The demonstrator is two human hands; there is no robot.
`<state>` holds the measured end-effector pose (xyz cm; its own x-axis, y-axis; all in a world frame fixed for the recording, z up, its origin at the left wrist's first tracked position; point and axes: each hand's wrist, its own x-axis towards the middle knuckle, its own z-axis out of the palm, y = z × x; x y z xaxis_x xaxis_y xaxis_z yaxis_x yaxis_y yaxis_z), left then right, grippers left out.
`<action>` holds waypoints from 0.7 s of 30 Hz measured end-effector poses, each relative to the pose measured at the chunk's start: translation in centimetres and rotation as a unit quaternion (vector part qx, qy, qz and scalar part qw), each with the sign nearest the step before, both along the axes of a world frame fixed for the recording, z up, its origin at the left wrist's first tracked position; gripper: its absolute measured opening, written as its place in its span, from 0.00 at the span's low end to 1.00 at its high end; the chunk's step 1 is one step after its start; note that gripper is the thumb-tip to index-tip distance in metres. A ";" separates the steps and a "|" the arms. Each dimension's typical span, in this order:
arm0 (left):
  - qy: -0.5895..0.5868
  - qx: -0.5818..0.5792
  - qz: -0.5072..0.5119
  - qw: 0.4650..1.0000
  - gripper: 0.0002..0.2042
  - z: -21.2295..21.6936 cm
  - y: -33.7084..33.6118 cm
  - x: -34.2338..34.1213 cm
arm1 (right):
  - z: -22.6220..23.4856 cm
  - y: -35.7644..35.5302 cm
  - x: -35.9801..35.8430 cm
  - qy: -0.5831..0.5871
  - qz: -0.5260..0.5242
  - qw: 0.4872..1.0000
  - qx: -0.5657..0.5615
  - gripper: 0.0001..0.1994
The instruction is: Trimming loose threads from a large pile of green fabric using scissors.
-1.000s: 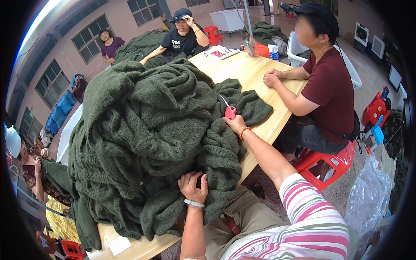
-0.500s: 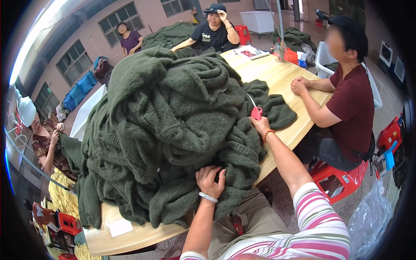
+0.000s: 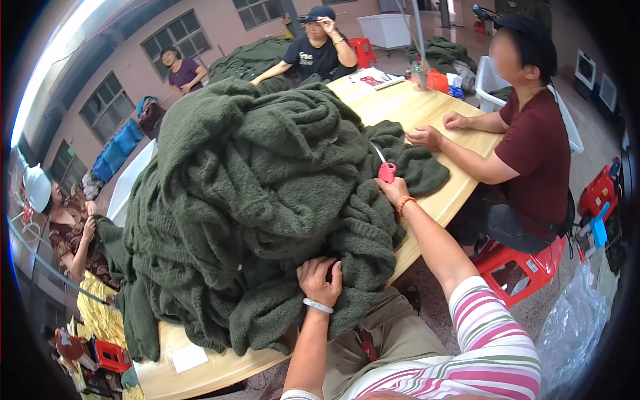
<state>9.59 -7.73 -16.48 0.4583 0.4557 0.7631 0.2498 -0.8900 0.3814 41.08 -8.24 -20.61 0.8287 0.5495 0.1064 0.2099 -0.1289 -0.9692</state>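
Observation:
A big heap of dark green knitted cloth [image 3: 280, 180], looking like sweaters, covers much of the wooden table [image 3: 460, 150]. My left hand [image 3: 319, 279] rests on its near side, thumb spread from the fingers and fingertips partly sunk in the folds. At the heap's right edge, my right hand [image 3: 395, 189] is closed around what look like red-handled scissors [image 3: 387, 173]. Their slim pale blade points up and away, over the cloth; the rest of the handle is hidden in my fingers.
A co-worker in dark red [image 3: 543, 167] sits at the right on a red stool [image 3: 527, 270]. Another in black [image 3: 313, 57] sits at the far end, one in purple [image 3: 185, 73] behind. At left, a person [image 3: 73, 230] handles green cloth. A white card [image 3: 189, 358] lies on the near-left tabletop.
The co-worker on the right has parted their clasped hands and reached one toward the cloth. My view has shifted slightly; my hands keep their places on the heap.

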 end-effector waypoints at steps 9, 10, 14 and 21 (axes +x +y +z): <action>0.000 0.003 -0.004 1.000 0.04 -0.2 0.0 0.2 | -0.5 0.3 0.3 0.026 0.000 0.999 0.020 0.14; 0.000 0.001 -0.005 1.000 0.04 -0.2 0.0 0.3 | -0.5 0.2 0.5 0.028 0.000 0.999 0.015 0.14; -0.001 0.005 0.000 1.000 0.04 -0.2 0.2 0.0 | 0.0 0.3 -0.2 0.031 0.005 0.999 0.011 0.14; -0.003 0.006 -0.001 1.000 0.03 -0.2 0.1 0.1 | -0.2 0.3 0.0 0.031 0.001 0.999 0.014 0.14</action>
<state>9.67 -7.61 -16.72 0.4536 0.4456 0.7718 0.2463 -0.8950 0.3719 41.05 -7.94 -20.85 0.8330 0.5489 0.0703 0.1499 -0.1015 -0.9835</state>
